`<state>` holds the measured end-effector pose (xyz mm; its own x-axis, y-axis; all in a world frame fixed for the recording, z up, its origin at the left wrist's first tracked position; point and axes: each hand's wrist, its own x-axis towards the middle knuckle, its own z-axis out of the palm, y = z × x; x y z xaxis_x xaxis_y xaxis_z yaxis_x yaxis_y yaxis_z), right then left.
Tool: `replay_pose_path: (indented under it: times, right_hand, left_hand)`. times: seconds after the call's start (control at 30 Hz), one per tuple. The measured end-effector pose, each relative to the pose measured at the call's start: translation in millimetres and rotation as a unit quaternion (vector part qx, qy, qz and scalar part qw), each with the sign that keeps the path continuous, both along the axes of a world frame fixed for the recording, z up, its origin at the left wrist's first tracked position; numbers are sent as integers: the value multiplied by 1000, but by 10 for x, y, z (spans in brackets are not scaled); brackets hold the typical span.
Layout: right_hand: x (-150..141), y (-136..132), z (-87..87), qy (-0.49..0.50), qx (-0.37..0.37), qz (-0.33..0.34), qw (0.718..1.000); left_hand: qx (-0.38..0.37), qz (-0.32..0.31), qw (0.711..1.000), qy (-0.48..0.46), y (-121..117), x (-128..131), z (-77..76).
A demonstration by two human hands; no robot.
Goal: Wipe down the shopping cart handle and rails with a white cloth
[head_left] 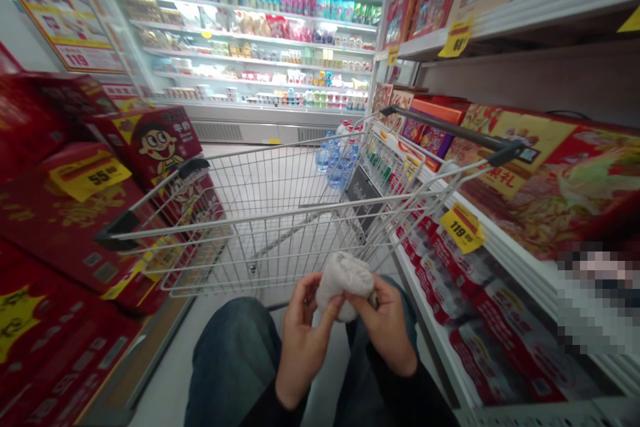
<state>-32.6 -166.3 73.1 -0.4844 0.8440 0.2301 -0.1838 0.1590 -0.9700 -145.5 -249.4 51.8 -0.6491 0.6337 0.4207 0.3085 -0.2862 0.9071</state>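
A whitish-grey folded cloth (344,277) with a fuzzy surface is held up between my two hands, above the gap between my knees. My left hand (304,333) grips its left side, thumb pressed on the near face. On the other side, my right hand (389,325) pinches the right edge, its thumb also on the front. Fingers behind the cloth are partly hidden. Just beyond stands a wire shopping cart (280,220), its near rim close behind the cloth; neither hand touches the cart.
Red gift boxes (70,213) are stacked on the left. At right, a shelf (520,260) carries boxed goods and red packs. Bottled water (337,157) stands on the floor past the cart, before a lit refrigerated display (250,67). A pixelated patch covers part of the right edge.
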Motion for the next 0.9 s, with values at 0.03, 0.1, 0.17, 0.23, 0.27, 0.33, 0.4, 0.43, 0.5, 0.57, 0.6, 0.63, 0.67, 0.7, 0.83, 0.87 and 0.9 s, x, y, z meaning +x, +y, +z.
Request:
replay_pose_path:
  times: [0.03, 0.1, 0.17, 0.23, 0.27, 0.33, 0.4, 0.43, 0.5, 0.57, 0.6, 0.63, 0.67, 0.7, 0.83, 0.87, 0.9]
  right_hand:
    - [39, 61, 29, -7, 51, -52, 997]
    - [149, 245, 121, -22, 179, -189, 965]
    - [278, 496, 262, -37, 309, -299, 902]
    - [382, 776, 429, -53, 412, -338, 845]
    - [413, 913, 509, -61, 444, -350, 822]
    - [419, 1157, 636, -79, 482, -371, 790]
    - [354, 1333, 699, -98, 507, -375, 770]
    - [300, 1387, 704, -111, 520, -373, 761]
    - [165, 1415, 678, -138, 543, -366, 743]
    - [8, 1344, 624, -154, 556, -358, 734]
    - [-70, 1284, 597, -156, 560, -348, 735]
    - [-143, 1219, 575, -155, 564, -332, 740]
    - [-205, 1161, 559, -155, 570, -310, 746]
    - [-248, 1122, 552, -158, 576, -283, 751]
    - [-155, 1262, 592, -170, 565, -279, 758]
    - [-76, 1355, 606, -171, 551, -316, 753]
    - [7, 1449, 615, -165, 536, -360, 745]
  left_hand:
    - [-12, 1, 999, 48, -20, -123, 60]
    - [-30, 72, 979, 187, -91, -555, 216]
    - [1, 228, 921, 316, -178, -1196, 391]
    - [-51, 340, 867, 360, -250, -1910, 545]
    - [-89, 363, 852, 368, -272, -2236, 602]
    - [-158, 360, 828, 401, -288, -2731, 662]
    - [-179, 348, 825, 408, -270, -2968, 649]
    - [-180, 350, 825, 406, -253, -2999, 623]
    - [-176, 353, 826, 403, -214, -2949, 555]
    - [-168, 361, 823, 404, -179, -2843, 497]
    - [-165, 364, 822, 406, -165, -2793, 478]
    - [-162, 369, 820, 407, -154, -2753, 465]
    - [-158, 377, 817, 407, -145, -2725, 459]
    - [-154, 383, 814, 408, -138, -2706, 455]
    - [-147, 377, 813, 420, -130, -2684, 444]
    - [-146, 372, 814, 422, -130, -2680, 438]
    - [-143, 371, 814, 424, -129, -2674, 432]
